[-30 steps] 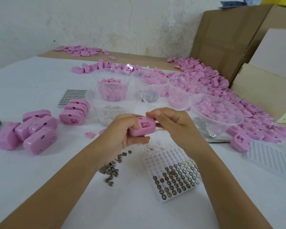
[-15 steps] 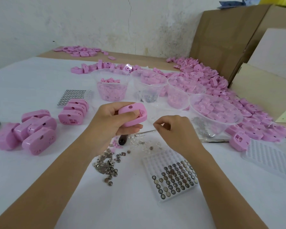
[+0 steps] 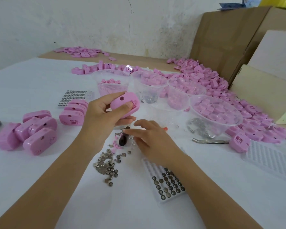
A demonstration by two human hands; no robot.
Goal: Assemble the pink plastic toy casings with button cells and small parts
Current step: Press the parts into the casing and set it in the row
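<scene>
in left hand (image 3: 102,116) grip: pink casing (image 3: 120,100), thumb across it.

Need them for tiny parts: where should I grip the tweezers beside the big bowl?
Pinch the tweezers mid-length, coming from above on the near side: they lie flat, tips pointing left, with the large bowl close behind and a loose pink casing at their right end.

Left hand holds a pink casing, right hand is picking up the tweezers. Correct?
One thing is wrong. The head view shows the left hand holding the pink casing, but the tweezers lie untouched on the table beside the clear bowl; the right hand reaches over the loose small parts by the dark tool handle.
</scene>
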